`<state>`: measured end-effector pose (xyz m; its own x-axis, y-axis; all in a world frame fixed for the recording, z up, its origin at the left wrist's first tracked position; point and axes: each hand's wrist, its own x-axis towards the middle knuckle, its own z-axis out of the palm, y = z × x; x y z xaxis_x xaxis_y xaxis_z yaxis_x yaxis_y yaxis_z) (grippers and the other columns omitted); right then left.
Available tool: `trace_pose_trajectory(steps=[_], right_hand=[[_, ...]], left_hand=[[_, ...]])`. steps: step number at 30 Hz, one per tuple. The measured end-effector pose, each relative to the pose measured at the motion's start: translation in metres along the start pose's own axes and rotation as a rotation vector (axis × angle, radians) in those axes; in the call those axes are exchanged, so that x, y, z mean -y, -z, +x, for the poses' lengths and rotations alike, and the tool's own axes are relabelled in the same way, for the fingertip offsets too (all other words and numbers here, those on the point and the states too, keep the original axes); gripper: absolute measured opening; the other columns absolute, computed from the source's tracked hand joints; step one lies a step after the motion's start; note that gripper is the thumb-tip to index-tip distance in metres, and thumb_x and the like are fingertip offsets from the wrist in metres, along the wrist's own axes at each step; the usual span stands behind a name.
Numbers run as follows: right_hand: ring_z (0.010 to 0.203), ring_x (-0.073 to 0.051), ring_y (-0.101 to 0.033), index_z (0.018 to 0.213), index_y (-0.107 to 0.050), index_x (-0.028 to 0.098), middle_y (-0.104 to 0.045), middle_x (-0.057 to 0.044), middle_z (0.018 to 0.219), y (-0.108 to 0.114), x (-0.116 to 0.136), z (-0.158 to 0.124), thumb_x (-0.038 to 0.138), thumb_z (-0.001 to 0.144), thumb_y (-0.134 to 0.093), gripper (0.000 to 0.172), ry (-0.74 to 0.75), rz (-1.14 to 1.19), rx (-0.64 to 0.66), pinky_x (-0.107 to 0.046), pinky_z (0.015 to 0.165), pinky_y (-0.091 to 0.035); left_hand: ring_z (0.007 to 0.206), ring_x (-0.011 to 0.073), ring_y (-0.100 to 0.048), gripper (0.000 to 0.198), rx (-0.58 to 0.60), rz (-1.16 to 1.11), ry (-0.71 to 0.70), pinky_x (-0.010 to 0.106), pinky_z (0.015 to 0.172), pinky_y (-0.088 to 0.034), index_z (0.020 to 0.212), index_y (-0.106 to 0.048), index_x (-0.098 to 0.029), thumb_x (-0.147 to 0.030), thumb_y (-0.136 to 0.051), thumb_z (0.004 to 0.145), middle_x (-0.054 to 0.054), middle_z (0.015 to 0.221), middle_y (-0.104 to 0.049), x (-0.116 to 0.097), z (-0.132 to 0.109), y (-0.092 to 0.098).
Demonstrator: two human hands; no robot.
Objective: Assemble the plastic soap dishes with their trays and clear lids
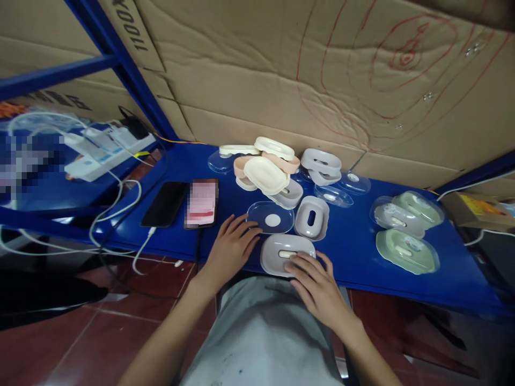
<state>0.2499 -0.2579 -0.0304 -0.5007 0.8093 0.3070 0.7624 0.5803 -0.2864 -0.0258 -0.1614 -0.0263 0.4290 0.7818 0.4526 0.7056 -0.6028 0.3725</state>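
where the blue table [354, 244] ends nearest the person, one grey oval tray [281, 247] lies, long axis left to right, a pale oblong piece in its centre. right hand [317, 287] rests on it, fingers flat and slightly spread; left hand [231, 247], fingers loose and empty, lies beside one clear lid [270, 217]. three lidded dishes [406, 251] sit well right.

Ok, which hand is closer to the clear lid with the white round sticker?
Left. The left hand lies flat just left of the clear lid, fingertips at its edge. The right hand rests on the grey tray, nearer the person than the lid.
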Motion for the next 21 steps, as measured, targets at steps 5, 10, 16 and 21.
trace_pose_trajectory(steps=[5, 10, 16, 21], right_hand=[[0.147, -0.027, -0.052, 0.163, -0.04, 0.026, -0.059, -0.013, 0.155, -0.008, -0.004, 0.004, 0.021, 0.108, -0.054, 0.057, -0.032, -0.004, -0.051, -0.055, 0.12, -0.044], [0.16, -0.036, -0.032, 0.173, -0.007, 0.034, -0.009, -0.015, 0.179, -0.019, -0.007, 0.001, 0.025, 0.098, -0.074, 0.102, 0.01, -0.008, -0.429, -0.06, 0.119, -0.049], [0.157, -0.04, -0.035, 0.154, -0.054, 0.029, -0.034, -0.014, 0.168, -0.005, -0.01, 0.004, 0.018, 0.093, -0.078, 0.066, 0.119, -0.061, -0.373, -0.057, 0.118, -0.051], [0.143, -0.039, -0.05, 0.149, -0.059, 0.03, -0.051, -0.016, 0.155, -0.007, -0.014, 0.006, 0.04, 0.098, -0.074, 0.055, 0.018, -0.086, -0.374, -0.058, 0.11, -0.052]], left_hand=[[0.103, 0.0206, -0.072, 0.019, -0.182, -0.327, 0.181, 0.04, 0.107, -0.052, 0.115, -0.074, -0.024, -0.029, -0.058, 0.108, 0.004, 0.108, -0.078, -0.015, 0.008, 0.029], [0.072, 0.0143, -0.061, 0.033, -0.121, -0.793, 0.527, 0.025, 0.069, -0.05, 0.111, -0.076, -0.022, -0.051, -0.06, 0.105, 0.001, 0.085, -0.07, -0.05, 0.01, 0.034], [0.069, 0.0146, -0.058, 0.041, 0.081, -0.954, 0.536, 0.026, 0.063, -0.05, 0.114, -0.075, -0.021, -0.055, -0.053, 0.107, 0.001, 0.082, -0.065, -0.059, 0.015, 0.007], [0.141, 0.0287, -0.055, 0.041, -0.037, -0.516, 0.245, 0.049, 0.117, -0.049, 0.141, -0.066, -0.027, -0.044, -0.041, 0.113, 0.013, 0.152, -0.055, -0.056, 0.002, -0.002]])
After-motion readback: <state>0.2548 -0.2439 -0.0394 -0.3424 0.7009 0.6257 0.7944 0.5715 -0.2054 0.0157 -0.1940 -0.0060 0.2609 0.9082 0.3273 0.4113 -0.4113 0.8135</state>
